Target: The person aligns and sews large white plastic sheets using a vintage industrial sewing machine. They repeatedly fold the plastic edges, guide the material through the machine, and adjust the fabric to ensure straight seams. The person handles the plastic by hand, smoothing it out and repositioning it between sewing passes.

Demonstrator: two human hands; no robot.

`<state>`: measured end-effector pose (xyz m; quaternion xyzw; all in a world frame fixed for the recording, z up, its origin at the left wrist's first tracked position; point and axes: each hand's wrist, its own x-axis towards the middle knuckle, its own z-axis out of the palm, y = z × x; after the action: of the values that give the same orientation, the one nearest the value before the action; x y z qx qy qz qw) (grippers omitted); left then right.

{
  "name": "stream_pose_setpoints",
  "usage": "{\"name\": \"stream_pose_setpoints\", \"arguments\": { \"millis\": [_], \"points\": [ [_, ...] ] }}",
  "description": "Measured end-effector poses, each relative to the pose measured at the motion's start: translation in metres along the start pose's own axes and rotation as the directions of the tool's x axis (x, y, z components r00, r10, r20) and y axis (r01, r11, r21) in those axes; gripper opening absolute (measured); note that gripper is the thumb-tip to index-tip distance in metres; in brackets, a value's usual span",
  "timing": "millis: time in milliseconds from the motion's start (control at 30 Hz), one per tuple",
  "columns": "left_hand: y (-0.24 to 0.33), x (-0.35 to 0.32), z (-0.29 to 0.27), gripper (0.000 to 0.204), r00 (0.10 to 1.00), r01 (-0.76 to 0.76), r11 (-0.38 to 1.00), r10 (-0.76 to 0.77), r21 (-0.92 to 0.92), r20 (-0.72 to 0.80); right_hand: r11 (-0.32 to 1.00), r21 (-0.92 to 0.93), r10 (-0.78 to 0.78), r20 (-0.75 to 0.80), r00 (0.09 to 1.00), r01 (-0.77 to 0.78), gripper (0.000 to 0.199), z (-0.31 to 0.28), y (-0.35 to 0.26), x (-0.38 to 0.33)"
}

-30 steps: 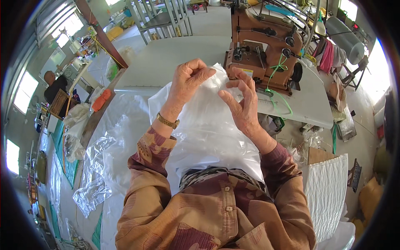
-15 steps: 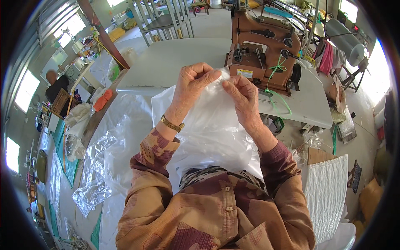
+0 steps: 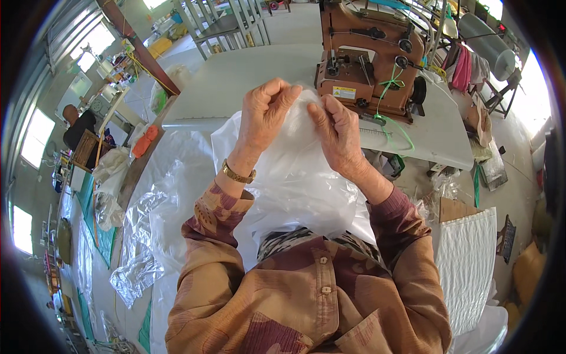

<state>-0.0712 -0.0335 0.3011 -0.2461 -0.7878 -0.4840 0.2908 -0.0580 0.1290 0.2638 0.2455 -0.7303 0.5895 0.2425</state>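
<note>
Though spread earlier, right hand (image 3: 343, 135) curled

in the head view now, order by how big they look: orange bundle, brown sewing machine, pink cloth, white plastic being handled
1. White plastic
2. Brown sewing machine, the part in frame
3. Orange bundle and pink cloth: too alike to rank

Nearness enlarges the plastic, so true sizes are unsure.

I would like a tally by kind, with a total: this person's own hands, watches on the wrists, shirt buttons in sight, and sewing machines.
Hands: 2 (left hand, right hand)
Watch: 1
Shirt buttons: 2
Sewing machine: 1
Total: 6
</note>
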Motion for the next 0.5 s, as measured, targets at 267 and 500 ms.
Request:
{"name": "stream_pose_setpoints", "arguments": {
  "millis": [267, 500],
  "points": [
    [-0.009, 0.001, -0.002, 0.029, 0.969, 0.196, 0.949, -0.149, -0.246, 0.197, 0.987, -0.154, -0.060, -0.025, 0.998, 0.055, 0.025, -0.002, -0.004, -0.003],
    [-0.013, 0.002, 0.002, 0.024, 0.962, 0.212, 0.925, -0.140, -0.315, 0.236, 0.934, -0.249, -0.270, -0.030, 0.962, 0.254, 0.021, -0.003, 0.001, -0.016]
  ]
}}
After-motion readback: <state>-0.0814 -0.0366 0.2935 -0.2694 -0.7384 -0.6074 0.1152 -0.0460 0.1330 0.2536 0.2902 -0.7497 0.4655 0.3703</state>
